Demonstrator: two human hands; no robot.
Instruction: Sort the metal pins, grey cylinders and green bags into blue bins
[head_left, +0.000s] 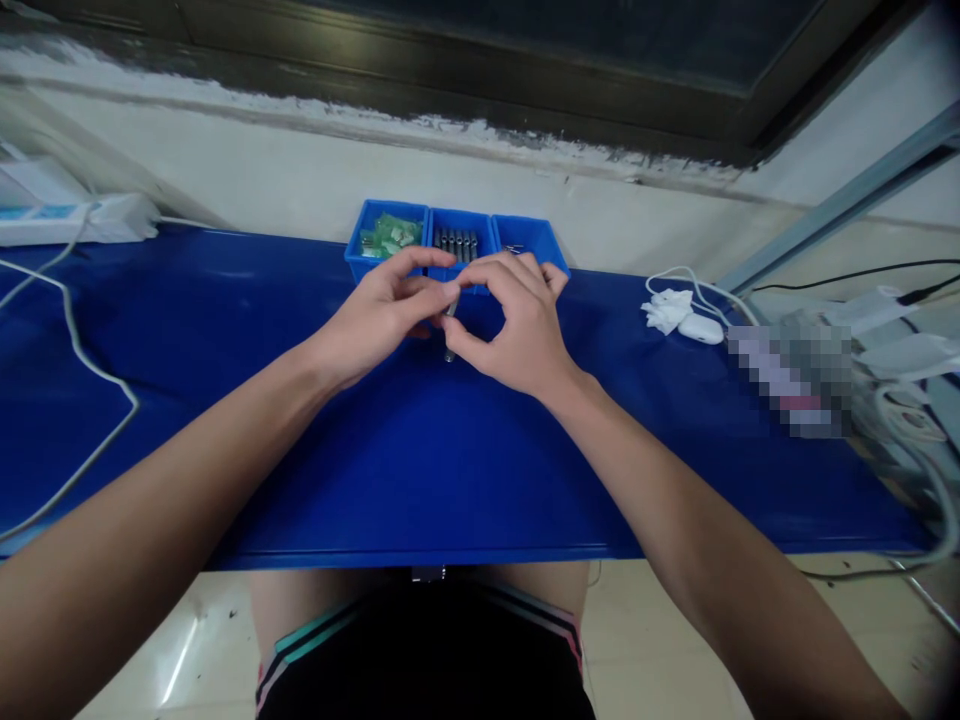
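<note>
Metal rod (pixel 449 354), head view: at fingertips before blue bins (pixel 361 268), long axis pointing roughly bodyward. Left hand (pixel 382 315) pinches far end; right hand (pixel 525 325) equally near, thumb touching side, full pinch can't tell.

Black shorts (pixel 420 660) with striped hems in teal, white and pink on black; both forearms and hands are bare.
</note>
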